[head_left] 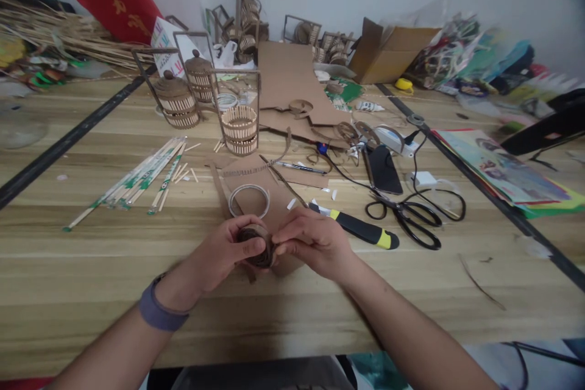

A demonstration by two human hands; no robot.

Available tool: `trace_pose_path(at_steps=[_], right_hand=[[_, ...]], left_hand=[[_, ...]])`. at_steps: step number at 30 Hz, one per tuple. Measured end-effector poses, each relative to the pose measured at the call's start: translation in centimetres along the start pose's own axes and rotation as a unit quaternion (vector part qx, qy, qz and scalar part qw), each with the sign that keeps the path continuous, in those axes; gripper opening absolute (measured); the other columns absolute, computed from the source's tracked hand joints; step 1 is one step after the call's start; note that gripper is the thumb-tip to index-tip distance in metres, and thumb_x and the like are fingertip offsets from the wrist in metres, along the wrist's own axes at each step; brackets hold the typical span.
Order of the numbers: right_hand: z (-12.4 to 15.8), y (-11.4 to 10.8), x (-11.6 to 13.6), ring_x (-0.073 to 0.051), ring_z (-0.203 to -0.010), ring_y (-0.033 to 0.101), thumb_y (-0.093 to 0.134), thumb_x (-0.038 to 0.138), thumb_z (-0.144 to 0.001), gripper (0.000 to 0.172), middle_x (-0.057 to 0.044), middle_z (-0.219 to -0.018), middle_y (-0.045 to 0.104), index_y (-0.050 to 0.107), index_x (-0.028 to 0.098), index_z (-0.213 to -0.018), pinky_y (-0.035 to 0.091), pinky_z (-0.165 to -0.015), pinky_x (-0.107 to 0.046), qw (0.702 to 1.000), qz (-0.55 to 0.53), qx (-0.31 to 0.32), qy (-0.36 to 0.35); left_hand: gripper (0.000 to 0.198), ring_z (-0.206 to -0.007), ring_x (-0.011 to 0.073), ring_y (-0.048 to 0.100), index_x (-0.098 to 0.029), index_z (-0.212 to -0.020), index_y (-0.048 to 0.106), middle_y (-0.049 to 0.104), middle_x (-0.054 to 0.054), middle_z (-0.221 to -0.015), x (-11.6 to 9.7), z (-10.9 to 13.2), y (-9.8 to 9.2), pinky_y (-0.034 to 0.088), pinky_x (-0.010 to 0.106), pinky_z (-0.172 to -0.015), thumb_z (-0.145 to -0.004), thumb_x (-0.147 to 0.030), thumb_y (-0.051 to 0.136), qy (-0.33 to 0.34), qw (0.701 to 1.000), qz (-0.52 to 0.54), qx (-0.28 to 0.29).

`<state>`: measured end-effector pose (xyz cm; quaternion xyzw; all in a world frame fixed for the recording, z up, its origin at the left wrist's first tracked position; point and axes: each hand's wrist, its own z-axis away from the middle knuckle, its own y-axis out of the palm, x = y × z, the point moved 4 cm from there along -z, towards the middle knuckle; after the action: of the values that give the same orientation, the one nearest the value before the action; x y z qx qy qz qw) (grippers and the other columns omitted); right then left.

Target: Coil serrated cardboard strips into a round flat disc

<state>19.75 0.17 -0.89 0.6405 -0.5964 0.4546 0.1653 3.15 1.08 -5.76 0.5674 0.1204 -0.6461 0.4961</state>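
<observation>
Over the near side of the table (297, 335), your hands work on one brown coiled strip (263, 258). Your left hand (223, 256) wraps it, thumb pressed across its face; your right hand (315, 244) pinches at its right edge with thumb and fingertips.

Principal risk, as judged: the coil could spring loose or telescope sideways if your left thumb eases off before the outer turn is secured. Pulling too hard at the edge might crease or tear the strip, which appears to be cardboard.

Second finding: the utility knife (365, 230) lies just behind your right hand (blade exposure cannot be confirmed, as the hand hides part of that end). A backward sweep could knock it or cause a cut.

Count: one white ring (249, 187), beyond the coil; one utility knife; one pair of scissors (415, 219); one pen (301, 167); one phone (384, 169); one open cardboard box (397, 55). Three handled miniature buckets (241, 137) stand in the left-middle area, two lidded, one open. Wrapped sticks (141, 177) overlap too much for an exact figure, as do the buckets heaped at the rear.
</observation>
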Motion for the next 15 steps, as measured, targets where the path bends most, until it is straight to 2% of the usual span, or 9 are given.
trace_pose_path(at_steps=[5,10,15], right_hand=[[0.16,0.01,-0.32,-0.016,-0.073,0.069,0.067,0.036,-0.092,0.014,-0.004,-0.084,0.073,0.074,0.025,-0.09,0.057,-0.069,-0.028,1.0,0.006,0.007,0.021],[0.13,0.36,-0.32,-0.016,-0.073,0.067,0.066,0.039,-0.093,0.017,-0.004,-0.082,0.072,0.074,0.025,-0.089,0.056,-0.067,-0.028,1.0,-0.005,0.016,0.01],[0.09,0.7,-0.3,-0.016,-0.071,0.062,0.068,0.041,-0.091,0.02,-0.003,-0.078,0.065,0.067,0.023,-0.083,0.05,-0.064,-0.028,1.0,0.021,0.001,0.009]], left_hand=[[0.048,-0.052,0.0146,0.064,-0.017,-0.079,0.063,0.068,0.0,-0.064,-0.57,-0.12,0.05,0.054,0.023,-0.047,-0.06,-0.054,0.087,0.026,0.999,-0.01,-0.017],[0.047,-0.053,0.0143,0.063,-0.017,-0.079,0.063,0.067,-0.001,-0.064,-0.68,0.02,0.26,0.053,0.023,-0.049,-0.061,-0.053,0.086,0.029,0.999,-0.034,0.002],[0.038,-0.056,0.0141,0.061,-0.017,-0.082,0.063,0.064,-0.002,-0.064,-0.95,0.17,-0.1,0.051,0.023,-0.051,-0.065,-0.043,0.085,0.04,0.995,-0.089,-0.013]])
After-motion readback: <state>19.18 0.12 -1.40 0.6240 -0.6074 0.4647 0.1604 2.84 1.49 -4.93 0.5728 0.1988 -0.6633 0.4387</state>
